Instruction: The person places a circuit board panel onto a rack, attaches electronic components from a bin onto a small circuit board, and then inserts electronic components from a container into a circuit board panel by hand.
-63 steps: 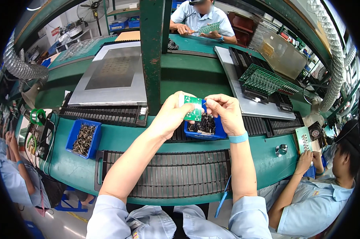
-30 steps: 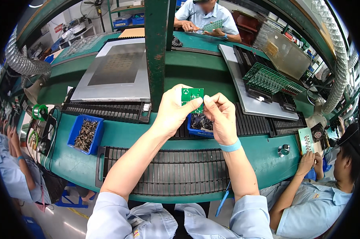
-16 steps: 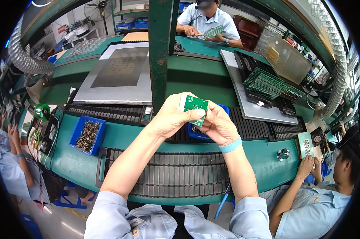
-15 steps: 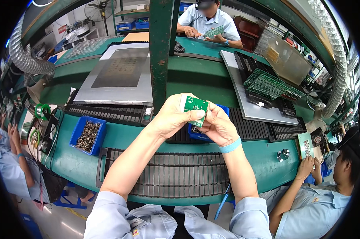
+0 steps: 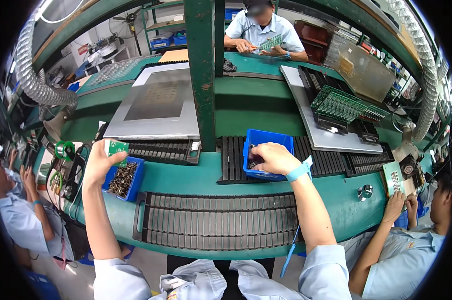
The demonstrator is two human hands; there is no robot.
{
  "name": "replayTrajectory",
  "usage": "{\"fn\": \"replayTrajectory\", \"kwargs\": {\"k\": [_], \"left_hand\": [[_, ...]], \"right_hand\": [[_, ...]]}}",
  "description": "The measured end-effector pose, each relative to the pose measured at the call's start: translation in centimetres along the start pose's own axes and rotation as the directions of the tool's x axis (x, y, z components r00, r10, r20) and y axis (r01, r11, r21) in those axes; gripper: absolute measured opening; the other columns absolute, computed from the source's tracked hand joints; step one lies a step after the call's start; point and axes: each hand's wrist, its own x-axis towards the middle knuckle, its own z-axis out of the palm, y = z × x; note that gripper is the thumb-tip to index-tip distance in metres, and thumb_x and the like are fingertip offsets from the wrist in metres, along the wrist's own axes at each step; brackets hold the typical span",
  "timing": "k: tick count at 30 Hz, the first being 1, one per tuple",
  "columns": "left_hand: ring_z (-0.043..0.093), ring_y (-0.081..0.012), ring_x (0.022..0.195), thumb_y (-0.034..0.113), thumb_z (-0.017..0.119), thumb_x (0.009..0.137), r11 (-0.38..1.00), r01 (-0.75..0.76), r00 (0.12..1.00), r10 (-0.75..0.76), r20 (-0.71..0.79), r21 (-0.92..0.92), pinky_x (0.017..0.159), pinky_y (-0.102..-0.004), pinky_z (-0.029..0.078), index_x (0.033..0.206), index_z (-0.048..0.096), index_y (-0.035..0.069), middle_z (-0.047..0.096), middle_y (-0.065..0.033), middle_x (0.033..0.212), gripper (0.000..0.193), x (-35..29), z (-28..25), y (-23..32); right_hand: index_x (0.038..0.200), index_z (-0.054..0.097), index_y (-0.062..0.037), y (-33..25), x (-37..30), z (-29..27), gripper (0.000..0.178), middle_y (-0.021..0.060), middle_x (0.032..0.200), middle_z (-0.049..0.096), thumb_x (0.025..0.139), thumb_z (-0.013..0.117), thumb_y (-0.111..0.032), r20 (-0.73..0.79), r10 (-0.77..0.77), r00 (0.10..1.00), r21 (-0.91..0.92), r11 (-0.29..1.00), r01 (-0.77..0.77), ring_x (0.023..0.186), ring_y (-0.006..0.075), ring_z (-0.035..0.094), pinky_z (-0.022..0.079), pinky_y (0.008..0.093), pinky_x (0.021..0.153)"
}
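Observation:
A small green circuit board (image 5: 117, 151) is gripped between the thumb and fingers of my left hand (image 5: 97, 162), raised over the far edge of a blue bin (image 5: 136, 181) full of small brass-coloured metal parts. My right hand (image 5: 276, 158) dips into a second blue bin (image 5: 269, 136) further right. Its fingers are curled down toward small parts there; the fingertips are partly hidden, and what they pinch does not show. A blue strap circles my right wrist. Between my forearms lies a black slotted rack (image 5: 221, 221) on the green table.
Behind the bins lie more black racks (image 5: 233, 160). A grey panel (image 5: 153, 95) and upright circuit boards (image 5: 338, 105) stand beyond, with a green post (image 5: 206, 75) between. A small metal container (image 5: 365, 192) sits at right. Co-workers sit left, right and opposite.
My hands have moved apart. The left carried the circuit board left to the parts bin; the right let go of it and reached into the other blue bin. The view has shifted slightly.

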Motion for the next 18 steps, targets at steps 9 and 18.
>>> {"fn": "replayTrajectory", "kwargs": {"k": [9, 18], "left_hand": [[0.053, -0.0258, 0.059, 0.005, 0.062, 0.074, 0.528, -0.005, 0.999, 0.030, -0.013, 0.849, 0.059, -0.0318, 0.044, 0.088, 0.054, -0.005, 0.059, -0.0101, 0.072, 0.018, -1.0, -5.0, -5.5], [0.051, -0.0178, 0.059, 0.004, 0.055, 0.079, 0.882, -0.315, 0.929, 0.210, 0.306, 0.351, 0.057, -0.0279, 0.042, 0.085, 0.058, -0.003, 0.061, -0.0090, 0.071, 0.009, -2.1, 7.0, 4.2]], "right_hand": [[0.073, 0.067, -0.0031, 0.0, 0.3, 0.0, 0.010, 0.0082, 0.068, 0.064, 0.070, 0.067, -0.012, 0.121, 0.049, 0.991, -0.008, 0.999, -0.048, 0.074, 0.0236, 0.061, 0.048, 0.0336, 0.070], [0.070, 0.065, -0.0021, 0.4, 0.9, 0.0, 0.007, 0.0088, 0.066, 0.064, 0.069, 0.066, -0.009, 0.199, 0.030, 0.979, 0.008, 0.999, -0.032, 0.062, 0.0233, 0.059, 0.047, 0.0324, 0.065]]}}
